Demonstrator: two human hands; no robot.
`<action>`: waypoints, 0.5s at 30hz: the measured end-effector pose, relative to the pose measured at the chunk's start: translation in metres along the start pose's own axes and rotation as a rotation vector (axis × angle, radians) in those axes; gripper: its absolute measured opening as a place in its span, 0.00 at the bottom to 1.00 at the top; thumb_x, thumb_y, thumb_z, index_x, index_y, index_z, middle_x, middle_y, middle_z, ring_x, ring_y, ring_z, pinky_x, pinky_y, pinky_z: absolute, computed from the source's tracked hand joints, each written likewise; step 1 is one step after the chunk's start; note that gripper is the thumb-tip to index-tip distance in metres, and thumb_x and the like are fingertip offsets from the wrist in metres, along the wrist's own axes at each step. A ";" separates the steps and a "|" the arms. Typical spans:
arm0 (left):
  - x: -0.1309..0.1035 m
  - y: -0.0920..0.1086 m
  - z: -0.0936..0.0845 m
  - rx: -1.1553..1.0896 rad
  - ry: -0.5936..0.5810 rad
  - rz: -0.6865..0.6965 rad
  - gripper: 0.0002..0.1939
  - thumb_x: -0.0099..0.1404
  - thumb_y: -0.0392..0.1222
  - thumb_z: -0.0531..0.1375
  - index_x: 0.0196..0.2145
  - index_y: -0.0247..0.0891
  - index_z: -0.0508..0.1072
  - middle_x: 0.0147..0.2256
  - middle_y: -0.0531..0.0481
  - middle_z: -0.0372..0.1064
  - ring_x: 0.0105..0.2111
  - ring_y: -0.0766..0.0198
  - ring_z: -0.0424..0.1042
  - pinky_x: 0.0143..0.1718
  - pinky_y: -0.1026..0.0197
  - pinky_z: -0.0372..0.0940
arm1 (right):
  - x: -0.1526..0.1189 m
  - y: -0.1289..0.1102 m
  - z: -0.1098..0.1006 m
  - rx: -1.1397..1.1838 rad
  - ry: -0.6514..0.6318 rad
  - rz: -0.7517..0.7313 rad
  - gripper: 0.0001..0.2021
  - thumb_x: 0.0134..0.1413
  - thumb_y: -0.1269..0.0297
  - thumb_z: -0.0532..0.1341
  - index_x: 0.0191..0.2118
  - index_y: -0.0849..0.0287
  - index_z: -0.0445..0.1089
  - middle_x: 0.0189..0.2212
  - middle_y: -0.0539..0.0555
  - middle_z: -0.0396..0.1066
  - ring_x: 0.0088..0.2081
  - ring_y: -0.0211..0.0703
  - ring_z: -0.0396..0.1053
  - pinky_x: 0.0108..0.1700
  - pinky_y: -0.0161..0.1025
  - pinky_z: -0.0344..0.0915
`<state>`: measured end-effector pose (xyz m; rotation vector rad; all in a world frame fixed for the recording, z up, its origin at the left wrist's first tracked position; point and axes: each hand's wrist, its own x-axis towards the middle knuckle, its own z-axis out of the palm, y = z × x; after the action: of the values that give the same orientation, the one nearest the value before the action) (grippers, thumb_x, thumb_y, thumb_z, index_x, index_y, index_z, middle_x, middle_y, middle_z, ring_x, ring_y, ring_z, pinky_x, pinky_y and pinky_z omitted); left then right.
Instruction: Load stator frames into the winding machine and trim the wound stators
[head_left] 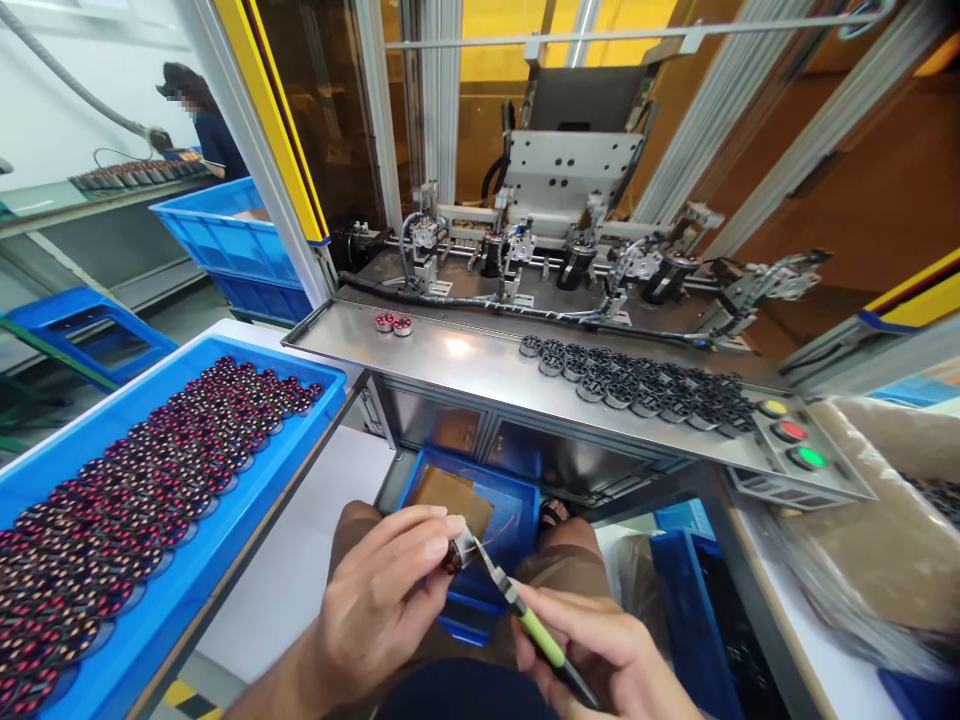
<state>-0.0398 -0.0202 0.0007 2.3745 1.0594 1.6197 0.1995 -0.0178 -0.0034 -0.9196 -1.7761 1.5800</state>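
Observation:
My left hand (390, 590) is closed on a small motor stator (454, 556), gripped between thumb and fingertips over my lap. Most of the stator is hidden by the fingers; fine wires (480, 545) stick out from its right side. Pliers (537, 628) with green and black handles are gripped in my right hand (592, 650). Their narrow metal tip points up and left, close by the wires. Whether the jaws touch a wire I cannot tell.
Left stands a blue tray (225, 520) with many red and copper stators. Two red stators (394, 324) and rows of black ring parts (637, 380) lie on the metal ledge before the machine (570, 190). Buttons (808, 457) sit right. A blue bin (517, 490) is below my hands.

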 end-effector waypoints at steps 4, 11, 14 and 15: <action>-0.011 -0.005 0.002 -0.037 0.052 -0.037 0.41 0.52 0.15 0.63 0.61 0.35 0.62 0.48 0.39 0.76 0.50 0.56 0.74 0.53 0.50 0.72 | -0.002 0.005 -0.005 0.088 0.055 0.025 0.25 0.55 0.68 0.62 0.60 0.49 0.68 0.39 0.56 0.75 0.37 0.43 0.74 0.42 0.39 0.72; -0.032 -0.013 0.009 -0.521 0.328 -0.462 0.36 0.55 0.24 0.67 0.58 0.45 0.66 0.46 0.46 0.78 0.47 0.60 0.76 0.50 0.60 0.72 | 0.063 -0.012 -0.045 -0.416 0.143 -0.209 0.27 0.57 0.69 0.60 0.62 0.56 0.64 0.43 0.59 0.74 0.43 0.46 0.73 0.49 0.44 0.69; -0.031 -0.015 0.005 -0.790 0.389 -0.639 0.34 0.55 0.30 0.70 0.56 0.50 0.66 0.46 0.48 0.78 0.44 0.64 0.78 0.46 0.65 0.73 | 0.138 -0.024 -0.070 -0.769 0.297 -0.334 0.28 0.52 0.71 0.61 0.61 0.61 0.65 0.49 0.60 0.72 0.49 0.50 0.71 0.53 0.46 0.67; -0.030 -0.015 0.003 -0.845 0.398 -0.659 0.34 0.55 0.31 0.71 0.56 0.51 0.66 0.46 0.48 0.78 0.43 0.64 0.78 0.45 0.65 0.73 | 0.164 -0.024 -0.076 -0.890 0.337 -0.330 0.27 0.51 0.71 0.62 0.60 0.63 0.66 0.50 0.60 0.72 0.50 0.50 0.71 0.55 0.46 0.66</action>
<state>-0.0509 -0.0251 -0.0305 1.0637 0.8143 1.7773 0.1606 0.1583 0.0271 -1.1010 -2.2290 0.3520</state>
